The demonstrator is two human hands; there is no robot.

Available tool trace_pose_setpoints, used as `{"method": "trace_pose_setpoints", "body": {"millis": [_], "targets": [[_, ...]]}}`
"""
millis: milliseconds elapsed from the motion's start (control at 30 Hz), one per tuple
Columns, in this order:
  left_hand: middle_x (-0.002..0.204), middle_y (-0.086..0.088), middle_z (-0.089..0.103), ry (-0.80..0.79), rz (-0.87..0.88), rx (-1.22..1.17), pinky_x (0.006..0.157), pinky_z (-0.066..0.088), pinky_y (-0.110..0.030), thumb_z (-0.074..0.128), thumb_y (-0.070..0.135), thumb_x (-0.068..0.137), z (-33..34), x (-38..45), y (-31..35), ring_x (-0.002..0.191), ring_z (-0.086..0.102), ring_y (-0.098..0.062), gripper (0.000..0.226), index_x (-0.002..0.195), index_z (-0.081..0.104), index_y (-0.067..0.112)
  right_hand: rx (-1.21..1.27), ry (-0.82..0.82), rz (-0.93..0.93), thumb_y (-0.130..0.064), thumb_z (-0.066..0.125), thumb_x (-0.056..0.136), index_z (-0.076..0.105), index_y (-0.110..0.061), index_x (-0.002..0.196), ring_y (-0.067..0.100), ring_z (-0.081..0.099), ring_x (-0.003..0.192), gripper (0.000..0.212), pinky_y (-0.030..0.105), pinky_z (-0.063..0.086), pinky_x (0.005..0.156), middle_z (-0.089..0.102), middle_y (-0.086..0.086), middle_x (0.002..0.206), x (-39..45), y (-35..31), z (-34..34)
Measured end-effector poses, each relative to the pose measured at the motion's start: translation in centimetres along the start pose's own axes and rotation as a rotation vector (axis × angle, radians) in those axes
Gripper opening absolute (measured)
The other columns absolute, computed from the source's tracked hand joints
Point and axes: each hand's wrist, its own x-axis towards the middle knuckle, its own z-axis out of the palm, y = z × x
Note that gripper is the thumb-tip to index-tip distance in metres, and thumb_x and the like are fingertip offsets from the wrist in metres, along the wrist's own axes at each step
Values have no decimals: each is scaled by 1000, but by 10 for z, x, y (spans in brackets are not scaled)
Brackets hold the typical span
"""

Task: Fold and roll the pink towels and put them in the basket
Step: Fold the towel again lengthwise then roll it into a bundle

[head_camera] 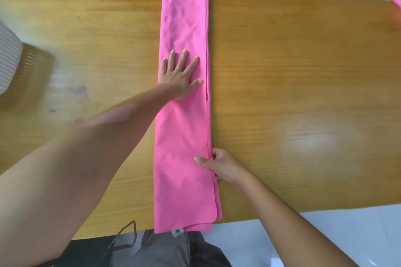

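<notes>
right hand pinching pink towel edge — left hand flat atop

Towel lies across table ctr; basket far left edge.

The left arm comes in from the lower left of the frame and reaches up to the middle. The left hand lies flat, palm down, with straight, spread fingers pointing to the top. The right arm comes in from the lower right. The right hand, below the middle, has curled fingers, and its thumb points to the left.
</notes>
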Motion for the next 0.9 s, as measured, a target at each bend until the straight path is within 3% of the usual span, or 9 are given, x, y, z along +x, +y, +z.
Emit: {"method": "trace_pose_setpoints", "body": {"millis": [100,200,333,433,533,600,733,833,900], "targets": [[168,-1,-20,42,-14,-31,120,-14,-51,16,75,96,11,-34,9,152,-23,-34,78,161,-7,37,-4,-36,49,-40,81,82,66,-17,114,15,70,90,42,34,52,76,75,6,108,-12,8,0],[168,-4,-19,70,-76,-78,120,-12,-53,20,69,99,33,-82,23,152,-20,-37,75,161,-6,36,-9,-89,46,-33,83,81,67,-18,115,8,71,82,40,23,53,67,76,-5,102,-25,17,3],[167,-4,-21,75,-112,-99,123,-9,-54,20,67,99,55,-121,27,153,-21,-34,75,160,-9,35,-169,-144,67,-26,71,92,67,-13,108,17,70,86,21,26,55,68,74,1,102,-34,41,13],[165,-2,-28,31,-91,-94,123,-10,-55,15,70,98,53,-117,23,151,-25,-31,75,158,-17,38,58,-131,75,-21,65,96,69,-14,105,17,71,91,12,31,59,81,74,6,106,-40,62,21],[166,-2,-25,14,-78,-101,123,-9,-55,19,71,98,52,-122,21,151,-25,-32,78,159,-15,37,378,-121,104,-23,67,95,65,-6,119,27,68,110,30,45,52,101,73,12,116,-47,81,26],[167,-2,-22,51,-97,-144,122,-8,-55,23,71,98,58,-140,23,152,-22,-34,78,160,-10,36,510,-172,95,-24,70,93,62,-4,125,27,67,115,38,47,50,104,72,11,119,-53,88,29],[166,0,-27,82,-165,-210,121,-4,-55,25,69,99,91,-211,29,153,-19,-36,78,159,-12,37,524,-198,68,-8,69,92,57,-10,128,26,67,114,38,47,54,99,71,10,122,-64,96,42],[167,-2,-24,149,-173,-219,123,0,-54,22,69,99,116,-261,29,154,-15,-34,76,159,-13,38,396,-206,75,-4,62,95,51,-11,130,28,68,104,37,33,57,76,69,14,122,-71,101,54],[168,-5,-19,165,-202,-265,124,0,-53,20,69,100,125,-285,30,155,-13,-31,75,159,-14,38,397,-267,90,-6,59,98,50,-9,130,31,69,105,34,29,53,71,71,17,118,-77,106,58]]}}
